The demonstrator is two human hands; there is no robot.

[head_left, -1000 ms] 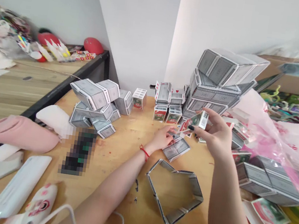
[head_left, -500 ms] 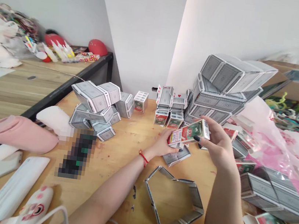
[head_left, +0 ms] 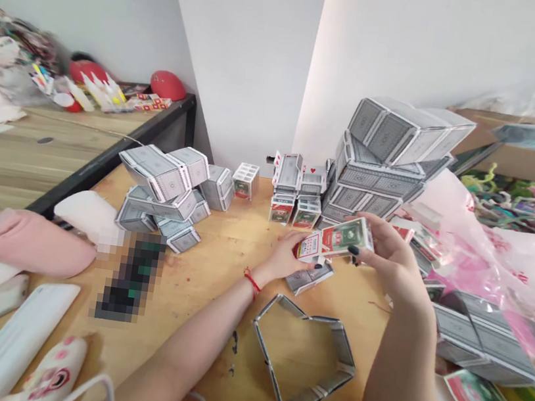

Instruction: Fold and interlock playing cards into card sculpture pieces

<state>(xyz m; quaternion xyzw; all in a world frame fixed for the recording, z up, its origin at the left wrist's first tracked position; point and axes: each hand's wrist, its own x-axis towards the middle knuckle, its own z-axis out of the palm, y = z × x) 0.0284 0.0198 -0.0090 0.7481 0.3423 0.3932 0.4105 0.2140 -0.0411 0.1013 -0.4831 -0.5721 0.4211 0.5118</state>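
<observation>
A green, red and white playing-card box (head_left: 342, 237) is held between both hands above the table. My left hand (head_left: 286, 255) grips its left end, where a white printed flap shows. On its right end, my right hand (head_left: 384, 250) has the thumb across the front and the fingers behind. Just below lies a grey patterned card piece (head_left: 309, 278), partly covered by the left hand. Nearer to me, a heart-shaped frame of folded cards (head_left: 274, 367) stands on the table between my forearms.
Grey card blocks (head_left: 166, 176) are piled at left, and a taller stack (head_left: 393, 158) rises at back right. Small card boxes (head_left: 281, 209) stand near the wall. A pink pouch (head_left: 27, 241), a white power strip (head_left: 19, 338) and pink plastic (head_left: 493, 259) lie at the sides.
The whole view has shifted slightly, so things sit a little further left. Both hands keep hold of the card box, which has barely moved over the table.
</observation>
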